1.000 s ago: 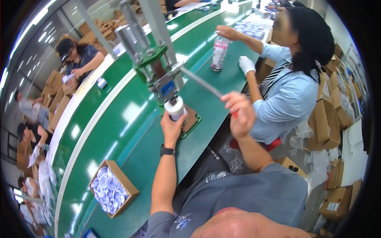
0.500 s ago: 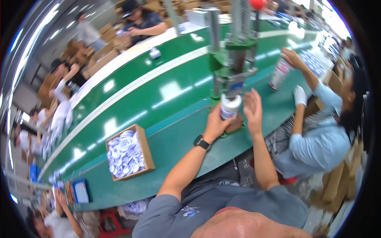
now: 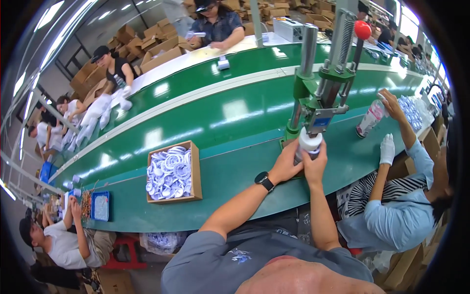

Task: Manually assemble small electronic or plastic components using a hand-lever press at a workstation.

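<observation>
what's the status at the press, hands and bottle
Left hand and right hand both gripping the white capped cylindrical bottle. Bottle upright under the green lever press. Nothing in the way.

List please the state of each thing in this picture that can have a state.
left hand: closed around the white container
right hand: closed around the white container
white container: upright under the green press
green press: lever with red knob raised
cardboard box: open, full of white round lids
</observation>
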Tool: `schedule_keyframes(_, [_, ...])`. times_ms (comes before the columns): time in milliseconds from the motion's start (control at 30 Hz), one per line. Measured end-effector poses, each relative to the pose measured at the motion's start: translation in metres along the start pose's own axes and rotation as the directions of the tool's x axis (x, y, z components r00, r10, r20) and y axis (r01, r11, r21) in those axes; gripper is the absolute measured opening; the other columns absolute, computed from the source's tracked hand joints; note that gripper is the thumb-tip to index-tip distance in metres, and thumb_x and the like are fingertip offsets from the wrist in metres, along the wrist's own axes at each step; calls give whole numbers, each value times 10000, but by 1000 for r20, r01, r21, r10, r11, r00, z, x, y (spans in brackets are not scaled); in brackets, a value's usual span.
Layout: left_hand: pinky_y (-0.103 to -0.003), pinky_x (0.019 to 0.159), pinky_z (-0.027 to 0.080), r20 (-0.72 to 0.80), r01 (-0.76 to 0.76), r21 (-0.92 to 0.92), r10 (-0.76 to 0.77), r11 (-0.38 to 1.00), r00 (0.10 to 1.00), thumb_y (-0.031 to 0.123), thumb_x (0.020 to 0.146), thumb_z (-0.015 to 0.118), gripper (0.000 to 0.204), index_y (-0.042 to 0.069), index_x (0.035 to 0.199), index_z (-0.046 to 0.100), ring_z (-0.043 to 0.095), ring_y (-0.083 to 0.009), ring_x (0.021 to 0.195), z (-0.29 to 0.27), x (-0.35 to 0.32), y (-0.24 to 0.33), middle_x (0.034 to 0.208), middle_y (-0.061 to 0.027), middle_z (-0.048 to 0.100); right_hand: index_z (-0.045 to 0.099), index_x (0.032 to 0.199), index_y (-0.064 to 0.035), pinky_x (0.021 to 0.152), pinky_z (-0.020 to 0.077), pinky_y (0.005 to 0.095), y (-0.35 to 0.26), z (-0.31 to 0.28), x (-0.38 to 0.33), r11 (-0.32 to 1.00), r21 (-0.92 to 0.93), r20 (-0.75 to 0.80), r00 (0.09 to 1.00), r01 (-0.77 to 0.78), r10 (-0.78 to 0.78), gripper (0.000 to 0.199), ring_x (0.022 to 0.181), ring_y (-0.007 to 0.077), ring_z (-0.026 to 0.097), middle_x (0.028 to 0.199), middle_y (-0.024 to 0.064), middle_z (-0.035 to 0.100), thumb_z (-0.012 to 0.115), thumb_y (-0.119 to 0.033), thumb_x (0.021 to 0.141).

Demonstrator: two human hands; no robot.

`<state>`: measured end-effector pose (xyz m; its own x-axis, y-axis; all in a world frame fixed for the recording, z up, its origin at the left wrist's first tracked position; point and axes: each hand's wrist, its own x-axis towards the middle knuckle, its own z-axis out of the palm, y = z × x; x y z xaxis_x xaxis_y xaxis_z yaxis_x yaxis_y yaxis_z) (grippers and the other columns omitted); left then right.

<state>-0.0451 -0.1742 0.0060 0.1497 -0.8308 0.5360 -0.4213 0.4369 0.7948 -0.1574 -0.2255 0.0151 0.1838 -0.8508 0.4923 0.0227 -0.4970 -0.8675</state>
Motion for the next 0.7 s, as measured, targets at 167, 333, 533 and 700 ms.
schedule_keyframes(167, [-423, 1074, 351, 0, 6, 18, -6, 1000, 1000, 199, 776, 684, 693, -21, 1368, 399, 451, -394, 1260, -3, -8, -2, 1350, -240, 473, 479, 1310, 40, 956, 454, 354, 7, -9, 5, 969, -231, -85, 991, 86, -108, 607, 1111, 268, 578, 1221, 172, 584, 714, -2, 752])
schedule_keyframes(333, [-433, 1093, 332, -82, -82, 93, 89, 992, 993, 251, 762, 706, 718, -52, 1344, 414, 423, -411, 1281, 15, -15, -11, 1350, -260, 463, 445, 1359, 26, 1012, 410, 367, 34, -69, 17, 954, -291, -220, 975, -79, 14, 610, 1180, 291, 542, 1293, 201, 540, 692, -27, 804])
schedule_keyframes(533, [-430, 1113, 310, -48, -50, 29, 51, 998, 998, 235, 806, 677, 668, 8, 1376, 413, 398, -389, 1315, -15, -34, 23, 1393, -232, 434, 393, 1407, 15, 1033, 384, 376, 80, -85, 31, 839, -536, 103, 994, 92, -43, 642, 1225, 328, 509, 1353, 225, 493, 676, -61, 836])
schedule_keyframes(700, [-421, 1046, 402, -118, 34, 244, -5, 969, 993, 177, 835, 655, 509, 23, 1300, 515, 496, -362, 1248, -82, -103, 73, 1307, -206, 539, 344, 1442, 5, 1068, 340, 386, 70, -88, 27, 845, -534, 126, 991, 37, 36, 645, 1292, 348, 439, 1413, 225, 433, 637, -105, 878])
